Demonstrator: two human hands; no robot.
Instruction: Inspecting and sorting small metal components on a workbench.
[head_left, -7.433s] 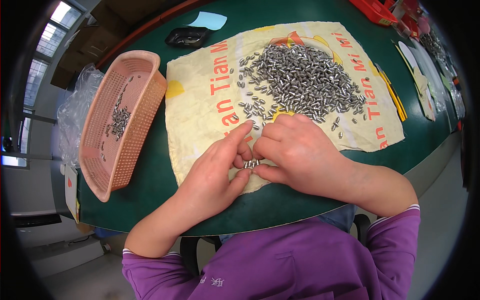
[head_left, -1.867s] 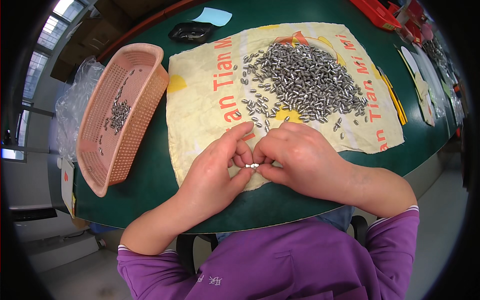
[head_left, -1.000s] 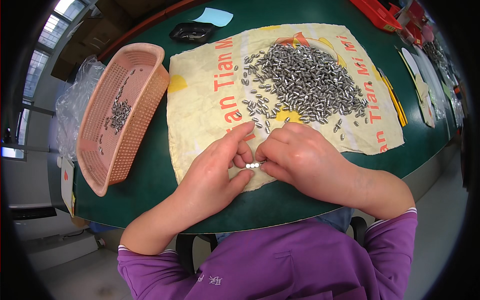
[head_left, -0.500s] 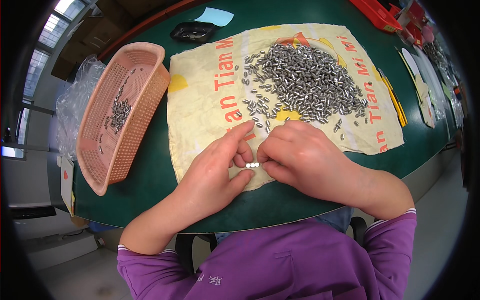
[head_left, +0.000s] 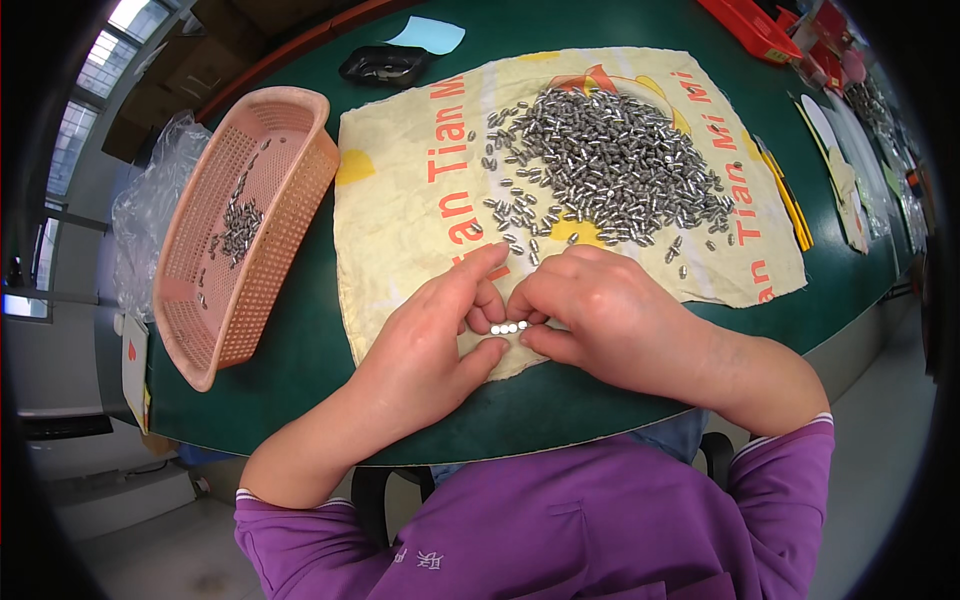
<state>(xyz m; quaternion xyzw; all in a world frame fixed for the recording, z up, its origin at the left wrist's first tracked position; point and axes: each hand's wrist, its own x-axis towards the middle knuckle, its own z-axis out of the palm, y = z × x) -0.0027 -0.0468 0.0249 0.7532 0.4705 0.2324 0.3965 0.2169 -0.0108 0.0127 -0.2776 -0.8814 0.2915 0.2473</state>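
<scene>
My left hand [head_left: 425,325] is partly curled, its index finger stretched out over the cloth. Its thumb and bent fingers hold a short row of small shiny metal pieces [head_left: 506,328], bright ends facing up. My right hand [head_left: 605,310] is closed in a pinch at the right end of that row, on a small metal piece [head_left: 523,325] of the same kind. Beyond both hands lies a large heap of small silver barrel-shaped metal pieces [head_left: 610,160], with several strays near my left index fingertip. Under it all is a cream cloth [head_left: 390,230] with red lettering.
On the left stands a pink perforated plastic basket [head_left: 265,290] with some metal pieces inside, beside a clear plastic bag [head_left: 155,200]. At the back are a black tray [head_left: 385,65] and a light blue sheet [head_left: 430,35]. A red bin [head_left: 750,30] sits far right on the green table [head_left: 440,430].
The row between my hands has grown longer by a piece at its right end. My right fingertips have shifted slightly onto that end; my left hand stays in place.
</scene>
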